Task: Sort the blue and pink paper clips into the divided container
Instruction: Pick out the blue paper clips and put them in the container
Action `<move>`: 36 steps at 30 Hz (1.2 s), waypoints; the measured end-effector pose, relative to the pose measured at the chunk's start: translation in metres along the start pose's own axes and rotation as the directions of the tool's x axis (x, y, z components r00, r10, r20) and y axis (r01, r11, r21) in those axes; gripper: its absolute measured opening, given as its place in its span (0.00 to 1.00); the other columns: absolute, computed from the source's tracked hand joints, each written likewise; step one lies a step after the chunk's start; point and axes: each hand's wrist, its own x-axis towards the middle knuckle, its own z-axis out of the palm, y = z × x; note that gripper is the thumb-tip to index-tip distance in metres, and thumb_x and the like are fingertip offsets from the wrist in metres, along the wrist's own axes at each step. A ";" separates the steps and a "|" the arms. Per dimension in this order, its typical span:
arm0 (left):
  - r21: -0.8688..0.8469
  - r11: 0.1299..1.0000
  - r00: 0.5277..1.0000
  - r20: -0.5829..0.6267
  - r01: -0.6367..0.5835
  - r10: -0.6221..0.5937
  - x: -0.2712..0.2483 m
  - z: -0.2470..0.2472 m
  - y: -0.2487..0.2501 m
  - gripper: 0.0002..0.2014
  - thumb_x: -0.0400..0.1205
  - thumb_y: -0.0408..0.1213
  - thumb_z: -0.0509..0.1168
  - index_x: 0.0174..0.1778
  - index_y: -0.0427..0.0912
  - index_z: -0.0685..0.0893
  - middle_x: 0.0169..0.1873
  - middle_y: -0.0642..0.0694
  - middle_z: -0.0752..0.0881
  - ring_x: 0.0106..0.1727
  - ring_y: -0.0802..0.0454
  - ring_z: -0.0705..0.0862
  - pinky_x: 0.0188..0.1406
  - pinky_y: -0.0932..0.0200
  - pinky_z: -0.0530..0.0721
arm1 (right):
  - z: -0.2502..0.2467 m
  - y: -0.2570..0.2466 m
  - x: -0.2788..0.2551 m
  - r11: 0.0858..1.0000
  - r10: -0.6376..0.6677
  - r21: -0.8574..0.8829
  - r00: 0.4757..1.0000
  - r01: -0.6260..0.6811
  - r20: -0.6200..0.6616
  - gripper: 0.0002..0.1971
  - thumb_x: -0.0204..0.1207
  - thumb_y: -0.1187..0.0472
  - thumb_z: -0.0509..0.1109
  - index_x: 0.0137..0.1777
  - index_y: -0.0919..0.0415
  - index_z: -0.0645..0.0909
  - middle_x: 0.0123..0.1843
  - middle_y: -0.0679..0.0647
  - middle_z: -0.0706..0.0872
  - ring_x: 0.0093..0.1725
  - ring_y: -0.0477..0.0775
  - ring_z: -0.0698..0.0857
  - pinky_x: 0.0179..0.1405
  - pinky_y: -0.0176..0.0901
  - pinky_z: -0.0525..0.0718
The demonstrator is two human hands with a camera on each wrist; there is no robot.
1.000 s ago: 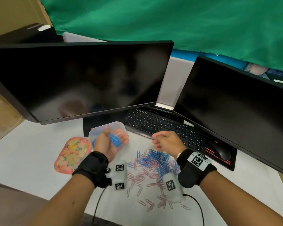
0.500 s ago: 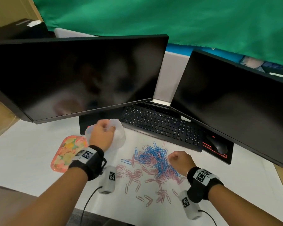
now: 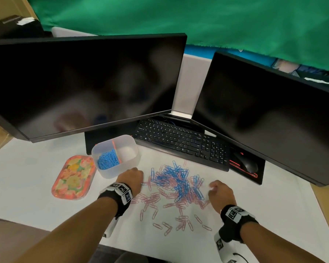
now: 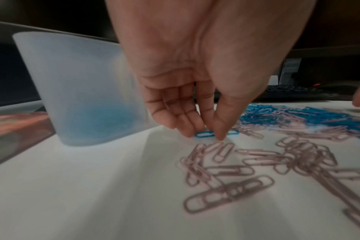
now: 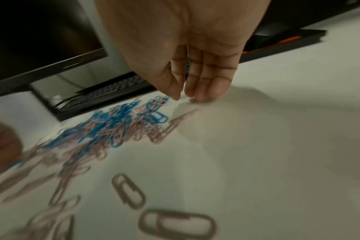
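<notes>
A: Where is the blue clip [image 4: 204, 134] against the left hand [image 3: 130, 179]?

B: Flat on the tabletop [image 3: 27, 179], right at the fingers [image 4: 187, 123]. The thumb tip comes down on the near side of it and the fingertips on the far side, so the fingers are closing on it in a pinch. It lies just beside the container [image 3: 115, 156], at the left edge of the clip pile [image 3: 176, 182].

A: And the hand's pose?

B: Palm down, wrist raised, fingers pointing at the tabletop, forearm reaching in from the near edge.

A: The right hand [image 3: 221, 193]?

B: At the right edge of the pile, palm down, fingers [image 5: 203, 87] bunched against the thumb with their tips at the tabletop. The wrist view is blurred; I cannot tell whether anything is held.

A: The container?

B: Upright between the tray [image 3: 73, 177] and the keyboard [image 3: 180, 143]. Blue clips fill its left compartment; nothing shows in the right one. Loose pink clips [image 3: 150, 201] lie near the left wrist.
</notes>
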 end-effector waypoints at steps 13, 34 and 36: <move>-0.416 0.908 0.996 -0.049 0.048 -0.075 0.000 0.002 0.001 0.07 0.76 0.32 0.61 0.39 0.47 0.82 0.43 0.47 0.87 0.48 0.46 0.84 0.46 0.60 0.81 | -0.007 0.012 0.002 0.955 -0.265 -0.108 0.959 0.276 0.104 0.12 0.78 0.68 0.61 0.55 0.56 0.82 0.52 0.50 0.82 0.52 0.50 0.84 0.51 0.35 0.80; -0.884 0.411 0.945 0.089 0.221 -0.316 0.035 -0.020 0.030 0.05 0.79 0.34 0.58 0.39 0.42 0.78 0.36 0.43 0.79 0.42 0.43 0.78 0.47 0.50 0.79 | -0.009 -0.001 0.018 0.906 -0.325 -0.234 0.934 0.352 0.147 0.10 0.77 0.65 0.66 0.56 0.56 0.79 0.53 0.49 0.79 0.51 0.49 0.79 0.48 0.32 0.73; -0.832 0.510 0.945 0.050 0.218 -0.322 0.035 -0.023 0.032 0.03 0.79 0.37 0.62 0.41 0.43 0.79 0.38 0.45 0.82 0.45 0.45 0.79 0.46 0.56 0.75 | -0.007 0.000 0.017 0.900 -0.330 -0.239 0.929 0.364 0.169 0.11 0.77 0.65 0.65 0.58 0.57 0.79 0.56 0.50 0.82 0.54 0.50 0.80 0.49 0.33 0.74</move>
